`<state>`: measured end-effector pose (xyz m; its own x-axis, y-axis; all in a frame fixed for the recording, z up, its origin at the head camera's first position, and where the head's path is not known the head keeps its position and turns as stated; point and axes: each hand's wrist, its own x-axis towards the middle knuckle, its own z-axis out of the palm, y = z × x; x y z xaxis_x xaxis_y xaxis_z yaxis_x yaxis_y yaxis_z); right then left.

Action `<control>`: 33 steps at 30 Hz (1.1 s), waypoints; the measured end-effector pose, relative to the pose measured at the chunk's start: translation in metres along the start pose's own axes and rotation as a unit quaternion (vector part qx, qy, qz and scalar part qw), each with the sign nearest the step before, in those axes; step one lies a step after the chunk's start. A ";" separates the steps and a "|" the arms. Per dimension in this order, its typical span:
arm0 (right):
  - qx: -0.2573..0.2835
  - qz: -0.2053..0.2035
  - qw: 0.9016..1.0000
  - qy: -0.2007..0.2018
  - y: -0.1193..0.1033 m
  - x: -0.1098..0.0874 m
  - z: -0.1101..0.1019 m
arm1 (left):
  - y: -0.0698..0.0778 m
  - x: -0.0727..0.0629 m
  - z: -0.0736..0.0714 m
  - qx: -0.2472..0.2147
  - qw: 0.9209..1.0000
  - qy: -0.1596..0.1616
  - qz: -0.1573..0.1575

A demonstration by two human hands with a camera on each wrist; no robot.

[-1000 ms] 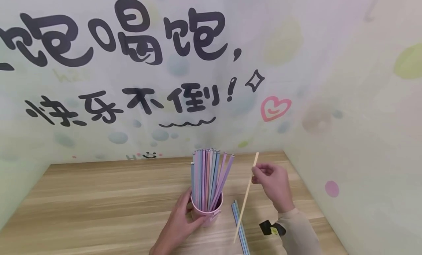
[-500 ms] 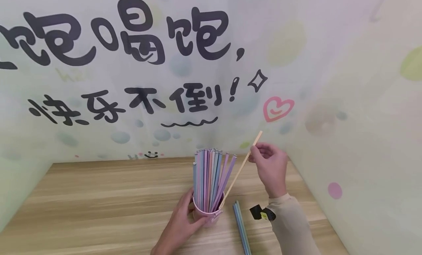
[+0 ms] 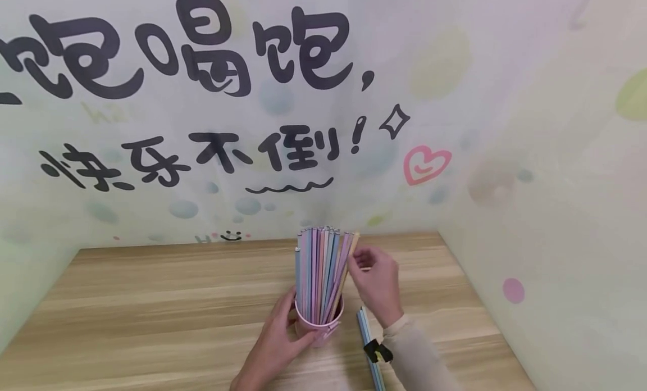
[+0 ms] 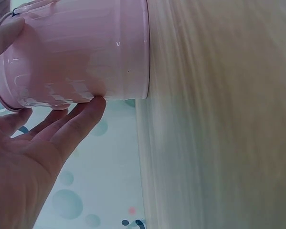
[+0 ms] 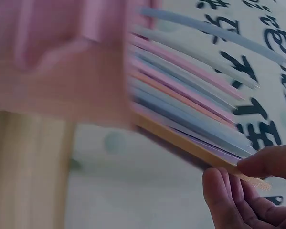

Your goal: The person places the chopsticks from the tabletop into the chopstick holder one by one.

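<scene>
A pink bucket (image 3: 306,326), wide in the left wrist view, stands upright on the table and holds several long thin pastel sticks (image 3: 314,278). My left hand (image 3: 275,340) grips it from the left, thumb near the front rim and fingers along the far side. My right hand (image 3: 376,281) pinches a pale orange stick (image 5: 195,150) near its upper end, between thumb and fingers. That stick leans against the right side of the bunch, its lower part inside the bucket's rim. Its bottom end is hidden by the bucket.
Several blue and green sticks (image 3: 365,330) lie on the wood-grain table (image 3: 167,312) to the right of the bucket, partly under the right wrist. Behind stands a wall (image 3: 212,211) with printed lettering. Another wall (image 3: 556,211) closes off the right side.
My right hand has carried the orange stick left, first up, then down, from above the loose sticks into the bucket beside the others. The left hand stays on the bucket.
</scene>
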<state>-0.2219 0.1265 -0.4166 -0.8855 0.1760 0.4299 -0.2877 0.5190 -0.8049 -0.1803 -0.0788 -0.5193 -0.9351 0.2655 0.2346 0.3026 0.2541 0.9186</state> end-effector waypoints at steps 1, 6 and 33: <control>-0.012 0.001 1.000 -0.004 0.003 -0.003 0.003 | 0.000 0.000 0.000 0.001 1.000 0.001 0.000; -0.017 -0.002 1.000 -0.008 0.013 -0.013 0.007 | 0.001 -0.001 0.001 0.003 1.000 0.000 -0.001; -0.183 0.161 0.955 -0.169 0.096 -0.061 -0.020 | 0.001 0.001 0.000 0.010 1.000 -0.004 -0.004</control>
<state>-0.1881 0.1816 -0.5119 -0.9917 0.1267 -0.0223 0.1107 0.7522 -0.6496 -0.1811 -0.0778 -0.5180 -0.9359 0.2703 0.2259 0.2997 0.2744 0.9137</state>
